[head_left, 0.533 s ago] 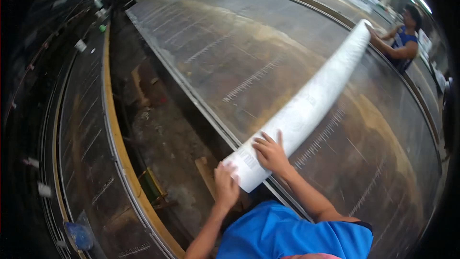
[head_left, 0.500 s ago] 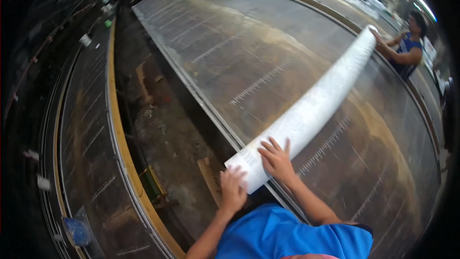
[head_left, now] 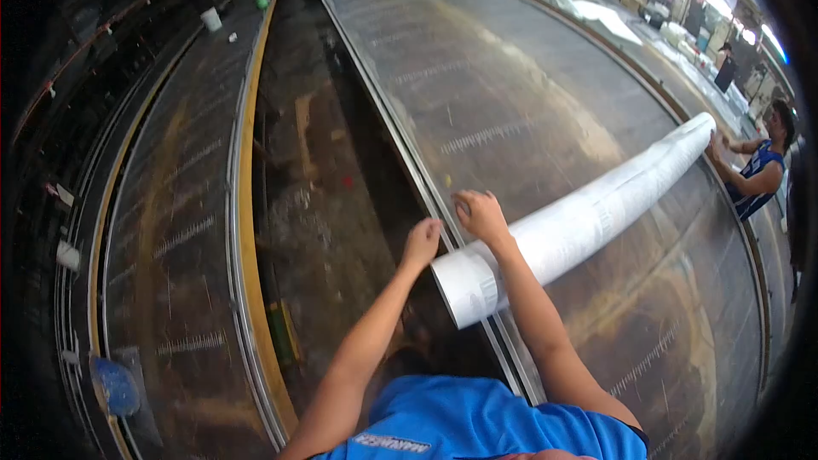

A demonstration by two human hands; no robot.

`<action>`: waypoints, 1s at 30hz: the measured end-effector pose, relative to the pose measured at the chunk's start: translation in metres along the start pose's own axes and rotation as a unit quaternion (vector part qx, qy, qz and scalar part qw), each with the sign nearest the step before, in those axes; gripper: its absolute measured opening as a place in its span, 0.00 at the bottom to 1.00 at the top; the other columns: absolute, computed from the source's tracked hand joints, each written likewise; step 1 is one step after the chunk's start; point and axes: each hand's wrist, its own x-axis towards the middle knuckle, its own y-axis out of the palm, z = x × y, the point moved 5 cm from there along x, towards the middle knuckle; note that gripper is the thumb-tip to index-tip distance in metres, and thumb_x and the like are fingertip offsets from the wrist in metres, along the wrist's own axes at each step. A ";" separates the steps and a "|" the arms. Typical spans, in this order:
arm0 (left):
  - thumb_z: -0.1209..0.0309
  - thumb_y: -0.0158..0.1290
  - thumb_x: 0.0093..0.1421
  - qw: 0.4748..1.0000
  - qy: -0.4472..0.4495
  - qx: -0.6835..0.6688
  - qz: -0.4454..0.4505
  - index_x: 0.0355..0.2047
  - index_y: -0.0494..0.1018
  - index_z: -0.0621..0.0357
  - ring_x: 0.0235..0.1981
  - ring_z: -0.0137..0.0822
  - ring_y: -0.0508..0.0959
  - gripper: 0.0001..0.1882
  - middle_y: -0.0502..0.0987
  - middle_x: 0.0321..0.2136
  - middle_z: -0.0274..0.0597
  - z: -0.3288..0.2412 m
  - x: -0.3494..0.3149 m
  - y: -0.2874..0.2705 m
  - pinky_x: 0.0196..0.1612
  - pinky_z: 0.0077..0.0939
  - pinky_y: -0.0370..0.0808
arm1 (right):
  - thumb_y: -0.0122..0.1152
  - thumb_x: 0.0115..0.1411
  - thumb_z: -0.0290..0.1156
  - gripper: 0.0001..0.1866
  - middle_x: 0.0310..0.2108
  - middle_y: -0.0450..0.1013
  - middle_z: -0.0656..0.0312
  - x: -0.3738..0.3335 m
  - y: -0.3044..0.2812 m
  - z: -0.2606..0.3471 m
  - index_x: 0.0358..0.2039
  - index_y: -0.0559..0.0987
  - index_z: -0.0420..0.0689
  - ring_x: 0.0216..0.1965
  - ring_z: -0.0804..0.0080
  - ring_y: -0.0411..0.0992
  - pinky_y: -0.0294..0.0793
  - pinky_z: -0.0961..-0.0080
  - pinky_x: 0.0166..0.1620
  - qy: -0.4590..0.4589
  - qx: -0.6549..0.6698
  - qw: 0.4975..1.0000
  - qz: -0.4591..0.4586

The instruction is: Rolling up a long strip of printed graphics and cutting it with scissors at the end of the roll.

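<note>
A long white roll of sheet material (head_left: 588,226), faintly printed, lies across the brown worktable (head_left: 511,89) with its near end over the metal edge rail (head_left: 400,136). Just beyond this end, my left hand (head_left: 422,243) is at the rail with its fingers drawn together. My right hand (head_left: 482,215) is past the roll's far side, fingers curled in, the forearm crossing over the roll. Whatever is in either hand, if anything, is too small or hidden to make out. At the roll's other end, a co-worker in a blue sleeveless top (head_left: 758,175) has hands close to it.
Left of my table runs a dark gap down to the floor (head_left: 315,230). Past it stands a second long table with a yellow edge (head_left: 247,145). A blue item in clear plastic (head_left: 117,386) lies there. White sheets (head_left: 596,17) rest beyond the far rail.
Both my hands have come off the top of the roll and moved to its far side near the rail. The view has shifted, and the roll appears lower and farther right.
</note>
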 end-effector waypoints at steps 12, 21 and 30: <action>0.61 0.51 0.66 0.924 0.303 0.191 0.131 0.63 0.67 0.53 0.71 0.52 0.54 0.26 0.61 0.67 0.44 -0.051 0.061 -0.074 0.70 0.63 0.46 | 0.56 0.63 0.28 0.24 0.69 0.57 0.49 0.047 0.060 0.005 0.60 0.73 0.48 0.73 0.47 0.47 0.37 0.35 0.69 0.158 0.015 0.983 -0.096; 0.49 0.53 0.64 0.945 0.236 0.224 0.027 0.56 0.73 0.53 0.57 0.45 0.74 0.27 0.76 0.55 0.48 0.041 0.349 -0.169 0.62 0.61 0.62 | 0.55 0.61 0.35 0.18 0.59 0.72 0.58 0.313 0.141 -0.011 0.51 0.82 0.50 0.68 0.51 0.59 0.33 0.35 0.70 0.127 -0.120 0.971 -0.162; 0.67 0.54 0.63 0.924 0.253 0.125 0.258 0.56 0.70 0.63 0.57 0.56 0.72 0.23 0.73 0.55 0.58 0.070 0.569 -0.309 0.61 0.44 0.67 | 0.57 0.62 0.31 0.14 0.46 0.78 0.58 0.649 0.197 -0.014 0.48 0.81 0.46 0.56 0.58 0.72 0.50 0.36 0.68 0.013 0.117 0.985 -0.124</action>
